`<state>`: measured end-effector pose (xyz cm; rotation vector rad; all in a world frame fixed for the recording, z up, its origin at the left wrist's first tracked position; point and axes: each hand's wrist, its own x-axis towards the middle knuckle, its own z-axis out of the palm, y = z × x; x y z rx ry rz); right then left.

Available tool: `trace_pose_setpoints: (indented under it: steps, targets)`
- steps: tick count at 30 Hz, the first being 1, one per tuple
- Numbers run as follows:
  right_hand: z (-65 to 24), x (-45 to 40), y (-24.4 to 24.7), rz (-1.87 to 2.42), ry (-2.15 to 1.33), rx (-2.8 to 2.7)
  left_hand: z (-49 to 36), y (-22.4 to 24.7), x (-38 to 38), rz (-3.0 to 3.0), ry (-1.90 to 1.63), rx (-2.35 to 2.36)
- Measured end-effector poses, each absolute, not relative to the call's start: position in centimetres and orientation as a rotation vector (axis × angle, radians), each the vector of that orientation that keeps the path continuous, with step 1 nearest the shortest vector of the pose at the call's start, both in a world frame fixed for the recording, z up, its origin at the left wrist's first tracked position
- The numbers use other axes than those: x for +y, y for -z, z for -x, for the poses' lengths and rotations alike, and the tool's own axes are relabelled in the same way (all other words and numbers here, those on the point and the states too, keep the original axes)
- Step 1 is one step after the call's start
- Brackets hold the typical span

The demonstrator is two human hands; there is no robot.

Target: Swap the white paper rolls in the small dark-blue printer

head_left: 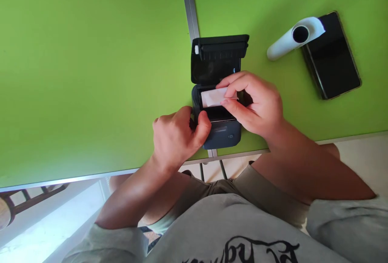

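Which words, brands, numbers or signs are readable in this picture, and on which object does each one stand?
No word or number reads with certainty.
Dark device, front: a small round sign, seemingly a power symbol.
Same front: a line of pale lettering, too small and blurred to read.
Grey shirt: large black script, cut off by the picture's edge; not safely readable.
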<state>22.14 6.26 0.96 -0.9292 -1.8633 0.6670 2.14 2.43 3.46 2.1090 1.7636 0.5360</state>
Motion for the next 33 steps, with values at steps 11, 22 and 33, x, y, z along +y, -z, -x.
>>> trace_pose_setpoints:
  steps: [11, 22, 33]
  targets:
    - [-22.5, 6.1, -0.5, 0.981, -0.664, -1.825, -2.5, -2.6, 2.0, -2.116, -0.557, 1.730]
    - [-22.6, 5.5, -0.7, 1.070, -0.630, -1.729, -2.8, -2.6, 1.9, -1.952, -0.616, 1.622]
    - [-23.5, 5.5, -1.6, 0.951, -0.509, -1.898, -2.0, -3.2, 3.0, -1.833, -0.661, 1.524]
